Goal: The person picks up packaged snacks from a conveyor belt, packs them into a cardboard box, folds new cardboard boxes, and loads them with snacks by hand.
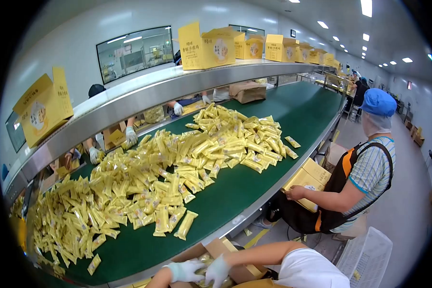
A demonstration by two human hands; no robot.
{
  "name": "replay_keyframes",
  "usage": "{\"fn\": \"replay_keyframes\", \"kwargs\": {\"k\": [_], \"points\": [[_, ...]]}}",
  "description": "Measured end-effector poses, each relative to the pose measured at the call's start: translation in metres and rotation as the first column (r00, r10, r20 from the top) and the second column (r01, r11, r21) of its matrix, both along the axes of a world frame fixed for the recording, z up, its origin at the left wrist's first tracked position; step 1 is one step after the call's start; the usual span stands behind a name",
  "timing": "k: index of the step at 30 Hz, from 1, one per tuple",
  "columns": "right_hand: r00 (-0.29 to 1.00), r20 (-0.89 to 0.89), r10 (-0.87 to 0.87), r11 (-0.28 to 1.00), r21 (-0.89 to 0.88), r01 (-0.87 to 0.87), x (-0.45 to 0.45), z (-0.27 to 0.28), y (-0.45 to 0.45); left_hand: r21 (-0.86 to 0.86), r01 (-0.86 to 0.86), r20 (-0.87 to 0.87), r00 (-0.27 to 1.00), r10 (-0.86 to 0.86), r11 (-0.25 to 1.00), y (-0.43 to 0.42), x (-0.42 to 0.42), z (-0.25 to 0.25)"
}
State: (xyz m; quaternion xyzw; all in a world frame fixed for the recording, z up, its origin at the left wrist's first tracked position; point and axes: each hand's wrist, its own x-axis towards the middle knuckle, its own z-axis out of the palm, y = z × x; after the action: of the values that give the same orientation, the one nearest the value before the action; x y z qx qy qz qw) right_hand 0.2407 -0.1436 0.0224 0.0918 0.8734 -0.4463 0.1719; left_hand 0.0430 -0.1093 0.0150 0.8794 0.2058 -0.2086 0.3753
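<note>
At the bottom edge, my left hand point(185, 271) in a white glove reaches into a cardboard box point(221, 247) of yellow packets. My right hand point(218, 270), also gloved, comes in from the right and points down into the same box, close beside the left. The fingers of both look stretched out over the packets, though the fingertips are partly hidden. Wrapped yellow packets point(204, 258) show between the hands. Beyond the box, a large heap of similar yellow packets point(129, 187) covers much of a green conveyor belt point(216, 211).
A metal shelf point(144, 79) above the belt carries yellow cartons point(211, 48). Gloved hands of other people point(131, 136) work across the belt. A co-worker point(365, 163) at right holds a yellow carton point(309, 180). A white plastic crate point(367, 259) stands at lower right.
</note>
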Motion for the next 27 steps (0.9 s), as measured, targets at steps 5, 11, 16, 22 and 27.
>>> {"fn": "replay_keyframes", "kwargs": {"k": [5,11,16,22,27], "points": [[0.632,-0.303,-0.713,0.688,-0.477,0.548,0.05,0.046,0.106,-0.487,-0.549,0.361,0.582,0.729,0.679,0.034,-0.075,0.087],[0.551,-0.384,-0.741,0.274,0.577,0.77,-0.003,-0.022,0.242,0.49,-0.838,0.489,0.493,0.719,0.241,0.141,-0.049,0.0],[0.462,-0.147,-0.874,0.279,0.629,0.726,-0.047,-0.044,0.266,0.487,-0.853,0.356,0.392,0.848,0.19,0.159,-0.023,-0.031],[0.565,-0.208,-0.799,0.333,0.629,0.702,-0.017,-0.041,0.242,0.526,-0.737,0.42,0.659,0.624,0.424,0.14,-0.067,-0.047],[0.557,-0.384,-0.736,0.193,0.67,0.717,0.013,-0.069,0.2,0.609,-0.59,0.394,0.805,0.444,0.53,0.097,-0.11,-0.044]]}}
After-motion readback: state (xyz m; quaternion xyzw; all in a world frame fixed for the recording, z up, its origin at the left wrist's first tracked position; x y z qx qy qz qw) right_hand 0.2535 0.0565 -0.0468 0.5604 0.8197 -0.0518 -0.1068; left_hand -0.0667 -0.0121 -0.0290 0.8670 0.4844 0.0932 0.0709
